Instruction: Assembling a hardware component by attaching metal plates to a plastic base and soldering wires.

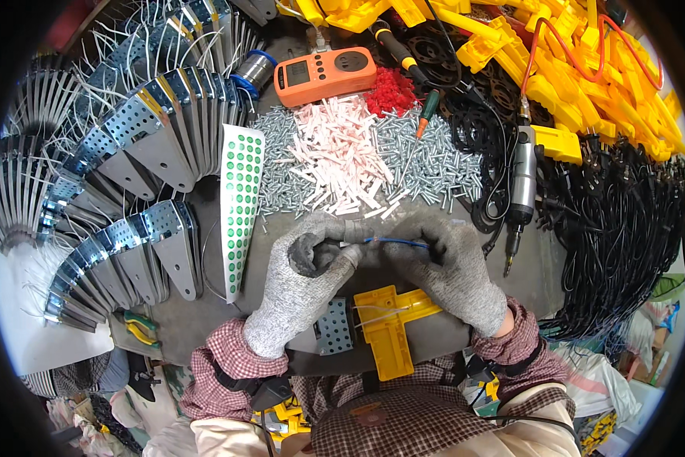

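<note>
Over the middle of the dark table, my two grey-gloved hands face each other with a thin blue wire (405, 242) stretched between them. My left hand (300, 270) pinches the wire's left end, where a small pale piece shows at the fingertips. The other end runs into the curled fingers of my right hand (456, 266), which hide it. Below and between the hands lies a yellow plastic housing (388, 339), with a thin whitish wire across it. Left of that housing is a perforated metal bracket (334, 329), partly covered by my left arm.
Beyond my hands are heaped pale sleeves (338, 148), screws (434, 164) and red bits (392, 91). An orange meter (325, 75) stands behind. Metal brackets (171, 148), a green-dotted sticker sheet (241, 213) and pliers (140, 329) lie left; a power screwdriver (522, 175), black cords (624, 228) and yellow housings (586, 84) right.
</note>
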`<state>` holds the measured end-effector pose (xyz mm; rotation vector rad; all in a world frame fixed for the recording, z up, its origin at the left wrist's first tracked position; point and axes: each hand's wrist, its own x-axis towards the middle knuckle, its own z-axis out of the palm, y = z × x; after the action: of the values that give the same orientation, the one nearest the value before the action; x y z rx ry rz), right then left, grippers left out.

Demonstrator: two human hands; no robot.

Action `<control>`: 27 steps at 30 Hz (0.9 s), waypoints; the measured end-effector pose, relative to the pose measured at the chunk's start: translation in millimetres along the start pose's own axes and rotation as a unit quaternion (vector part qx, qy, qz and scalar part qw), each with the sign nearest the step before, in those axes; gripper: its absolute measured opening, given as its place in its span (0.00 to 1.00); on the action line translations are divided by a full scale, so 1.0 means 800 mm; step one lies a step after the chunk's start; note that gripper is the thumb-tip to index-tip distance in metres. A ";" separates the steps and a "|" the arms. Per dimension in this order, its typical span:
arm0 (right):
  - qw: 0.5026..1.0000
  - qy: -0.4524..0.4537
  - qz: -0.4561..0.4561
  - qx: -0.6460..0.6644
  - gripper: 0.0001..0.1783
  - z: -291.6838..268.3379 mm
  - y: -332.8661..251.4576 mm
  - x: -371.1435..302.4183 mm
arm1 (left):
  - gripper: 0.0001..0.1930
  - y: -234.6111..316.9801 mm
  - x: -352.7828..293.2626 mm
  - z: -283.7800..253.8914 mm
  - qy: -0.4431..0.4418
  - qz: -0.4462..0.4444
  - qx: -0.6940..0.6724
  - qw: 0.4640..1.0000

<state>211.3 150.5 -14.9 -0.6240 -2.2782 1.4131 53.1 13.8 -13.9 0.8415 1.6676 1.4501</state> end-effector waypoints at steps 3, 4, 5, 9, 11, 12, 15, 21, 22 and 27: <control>0.997 -0.023 -0.054 -0.054 0.13 -0.005 0.001 0.004 | 0.09 0.002 0.001 0.002 -0.015 -0.017 0.026 0.999; 0.991 -0.036 -0.089 -0.096 0.16 -0.008 0.002 0.005 | 0.10 0.003 0.000 0.001 -0.023 -0.013 0.046 0.999; 0.991 -0.032 -0.102 -0.076 0.20 -0.008 0.007 0.002 | 0.12 0.002 -0.001 0.000 -0.036 -0.001 0.057 0.998; 0.997 -0.043 -0.069 -0.010 0.27 -0.005 0.005 0.007 | 0.18 0.011 0.007 0.007 -0.067 0.059 0.079 0.993; 0.993 -0.057 0.039 0.100 0.22 -0.009 -0.010 0.012 | 0.18 0.019 0.016 0.006 -0.058 0.053 0.056 0.995; 0.986 -0.020 0.067 0.150 0.22 -0.013 -0.003 0.013 | 0.15 0.026 0.021 -0.002 0.003 0.149 0.122 0.981; 0.957 0.048 0.113 0.263 0.20 -0.035 0.018 0.011 | 0.08 0.023 0.034 -0.044 -0.061 0.235 0.493 0.835; 0.960 0.004 0.115 0.257 0.10 -0.007 0.011 0.006 | 0.14 0.002 0.043 -0.027 -0.131 0.229 0.652 0.711; 0.958 0.005 0.124 0.258 0.10 -0.006 0.010 0.006 | 0.15 0.002 0.046 -0.025 -0.125 0.216 0.656 0.712; 0.968 -0.044 0.154 0.194 0.08 -0.007 -0.007 0.000 | 0.09 0.005 0.031 -0.016 -0.005 0.154 0.207 0.966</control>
<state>213.8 152.6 -7.8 -0.8218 -1.9385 2.0037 29.5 29.2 -11.8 1.3870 1.9308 1.3045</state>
